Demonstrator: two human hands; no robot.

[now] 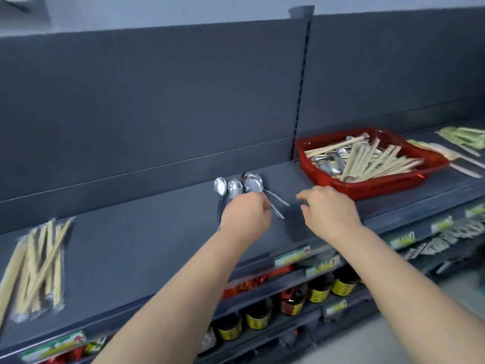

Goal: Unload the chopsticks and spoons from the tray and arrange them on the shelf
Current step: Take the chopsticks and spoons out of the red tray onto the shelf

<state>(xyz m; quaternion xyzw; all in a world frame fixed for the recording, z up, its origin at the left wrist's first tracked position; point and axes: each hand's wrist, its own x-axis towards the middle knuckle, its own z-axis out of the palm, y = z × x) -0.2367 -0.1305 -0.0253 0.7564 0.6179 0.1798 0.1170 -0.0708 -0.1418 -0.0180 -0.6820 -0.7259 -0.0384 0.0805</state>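
left hand (245, 216) curled on spoons (252, 183) | right hand (328, 209) loose, hovering | arms outstretched

The spoons (237, 186) are polished metal, smooth and mirror-bright. The tray (380, 187) is glossy red plastic with highlights along its rim. The chopsticks (380, 161) in it look like pale, matt wood. The shelf (144, 232) has a flat, matt dark-grey finish. The chopstick packs (39, 266) at the left are wrapped in clear, shiny plastic film. The jars (319, 290) below look dark and glossy.
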